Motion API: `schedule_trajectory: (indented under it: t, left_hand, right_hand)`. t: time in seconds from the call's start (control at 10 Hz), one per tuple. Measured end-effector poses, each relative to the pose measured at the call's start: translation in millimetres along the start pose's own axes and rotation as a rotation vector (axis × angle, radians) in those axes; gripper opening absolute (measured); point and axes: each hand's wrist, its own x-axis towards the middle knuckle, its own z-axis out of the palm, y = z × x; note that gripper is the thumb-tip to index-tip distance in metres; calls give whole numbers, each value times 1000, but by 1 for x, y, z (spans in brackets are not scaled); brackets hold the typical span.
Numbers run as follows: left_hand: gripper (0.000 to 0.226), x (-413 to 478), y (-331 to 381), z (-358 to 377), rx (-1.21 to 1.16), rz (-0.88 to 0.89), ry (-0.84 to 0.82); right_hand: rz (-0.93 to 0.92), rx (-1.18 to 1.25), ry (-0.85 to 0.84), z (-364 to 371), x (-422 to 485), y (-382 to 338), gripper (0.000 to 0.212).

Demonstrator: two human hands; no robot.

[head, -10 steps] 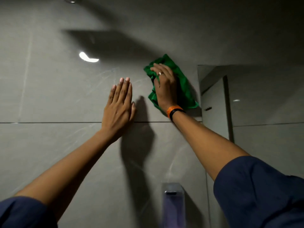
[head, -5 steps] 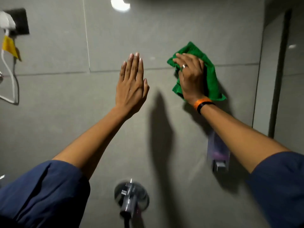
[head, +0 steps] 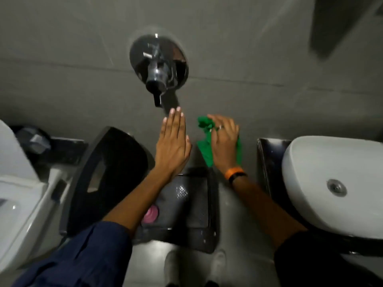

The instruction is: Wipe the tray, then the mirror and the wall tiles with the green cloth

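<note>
Wall tiles [head: 248, 48] fill top; basin [head: 331, 183] at R, dark tray [head: 204, 228] on floor below. L hand [head: 173, 146] flat on tile, fingers straight & together, holding nothing. R hand [head: 224, 139] spread, pressing green cloth [head: 204, 150] to tile beside it.

- My right hand [head: 224, 139] has dragged the green cloth [head: 204, 146] down the wall tiles [head: 62, 90], now below the tap [head: 158, 63]
- My left hand [head: 173, 148] slid down too
- The cloth is more bunched
</note>
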Motion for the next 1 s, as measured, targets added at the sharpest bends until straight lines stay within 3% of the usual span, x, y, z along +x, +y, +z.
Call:
schedule_trajectory:
  t: [0.1, 0.3, 0.5, 0.7, 1.0]
  left_hand:
    - [65, -88, -10, 84, -13, -72, -193]
    - [65, -189, -43, 217, -13, -186, -444]
    - [65, -236, -85, 336, -27, -193, -566]
    - [65, -269, -103, 400, 6, -170, -553]
    - [65, -258, -89, 378, -73, -218, -620]
  right_hand:
    - [97, -55, -278, 46, -113, 40, 43]
    - [273, -173, -658, 135, -233, 122, 50]
    - [180, -414, -873, 237, -293, 196, 50]
    - [70, -466, -759, 274, -337, 227, 59]
    - [145, -432, -881, 262, -329, 218, 61]
